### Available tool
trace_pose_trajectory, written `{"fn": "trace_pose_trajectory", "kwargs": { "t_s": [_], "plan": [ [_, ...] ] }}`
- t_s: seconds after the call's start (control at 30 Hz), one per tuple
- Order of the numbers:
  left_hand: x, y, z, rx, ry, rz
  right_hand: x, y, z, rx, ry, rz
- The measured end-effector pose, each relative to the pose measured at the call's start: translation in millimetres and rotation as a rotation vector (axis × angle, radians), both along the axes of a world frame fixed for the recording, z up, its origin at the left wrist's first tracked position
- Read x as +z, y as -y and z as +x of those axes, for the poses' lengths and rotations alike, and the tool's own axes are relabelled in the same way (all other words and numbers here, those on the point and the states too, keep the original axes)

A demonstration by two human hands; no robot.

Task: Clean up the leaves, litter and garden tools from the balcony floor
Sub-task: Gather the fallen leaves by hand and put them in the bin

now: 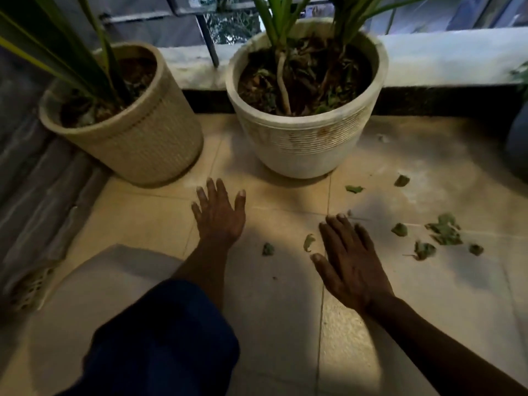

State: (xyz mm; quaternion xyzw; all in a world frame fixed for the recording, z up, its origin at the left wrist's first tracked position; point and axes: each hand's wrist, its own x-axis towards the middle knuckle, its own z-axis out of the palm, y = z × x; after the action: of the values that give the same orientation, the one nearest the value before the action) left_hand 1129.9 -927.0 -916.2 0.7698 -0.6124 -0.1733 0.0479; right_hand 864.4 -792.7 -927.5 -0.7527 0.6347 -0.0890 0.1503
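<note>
**Bare hands poised over scattered leaves on a balcony floor**

A person crouches on a tiled balcony floor [285, 324], both hands spread flat and empty, palms down, fingers extended. The left hand [219, 215] reaches toward the gap in front of two planters; the right hand [350, 261] hovers low over the tiles beside the debris. Neither grips anything.

Torn green leaves [444, 230] lie loose on the floor to the right, the thickest cluster just beyond the right hand, with single scraps such as a small curled leaf [308, 242] between the two hands and others nearer the white pot [308, 144]. No garden tools or other litter can be made out in this view.

The work appears to be at the gathering stage, with most leaves not yet collected. The next move likely calls for sweeping the right hand across the scraps to bunch them into one pile, then pinching or scooping them up.

Room is freest on the open tiles to the right and toward the camera. The white pot and the woven-pattern pot [137, 144] crowd the far side against the low ledge [443, 58], a wall closes the left edge, and the person's dark-trousered knee [165, 338] takes up the near left.
</note>
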Motion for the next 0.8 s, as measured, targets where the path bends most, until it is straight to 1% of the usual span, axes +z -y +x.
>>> {"fn": "trace_pose_trajectory", "kwargs": {
  "t_s": [0.1,0.17,0.2,0.27,0.3,0.33,0.37,0.43,0.47,0.5,0.53,0.57,0.63,0.73,0.8],
  "plan": [
    [-8,-46,-35,-0.05,0.013,-0.093,14,-1,-18,0.013,0.027,-0.042],
    [-13,-79,-71,-0.211,0.003,-0.169,23,-6,-32,-0.04,0.052,-0.084],
    [-15,-94,-88,-0.321,-0.032,-0.192,27,-9,-38,-0.077,0.08,-0.104],
    [-10,-122,-117,-0.533,-0.1,-0.184,32,-19,-48,-0.175,0.148,-0.142],
    [-7,-133,-125,-0.579,-0.113,-0.194,33,-24,-52,-0.214,0.169,-0.161],
    [-2,-144,-129,-0.56,-0.11,-0.234,34,-29,-58,-0.247,0.172,-0.178],
    [0,-155,-127,-0.467,-0.086,-0.284,33,-35,-64,-0.279,0.164,-0.192],
    [-4,-176,-108,-0.143,-0.018,-0.319,30,-43,-78,-0.349,0.147,-0.201],
    [-9,-183,-93,0.022,0.008,-0.32,27,-46,-85,-0.392,0.141,-0.206],
    [-14,-187,-81,0.141,0.036,-0.288,24,-49,-92,-0.434,0.134,-0.214],
    [-20,-189,-73,0.201,0.06,-0.228,22,-52,-99,-0.474,0.127,-0.222],
    [-23,-188,-70,0.206,0.078,-0.168,21,-54,-103,-0.514,0.116,-0.229],
    [-27,-180,-86,0.113,0.084,-0.119,17,-61,-112,-0.59,0.085,-0.237],
    [-24,-159,-149,-0.081,0.019,-0.164,15,-68,-124,-0.662,0.053,-0.236],
    [-19,-147,-199,-0.253,-0.044,-0.173,13,-72,-131,-0.684,0.022,-0.225]
  ]
}}
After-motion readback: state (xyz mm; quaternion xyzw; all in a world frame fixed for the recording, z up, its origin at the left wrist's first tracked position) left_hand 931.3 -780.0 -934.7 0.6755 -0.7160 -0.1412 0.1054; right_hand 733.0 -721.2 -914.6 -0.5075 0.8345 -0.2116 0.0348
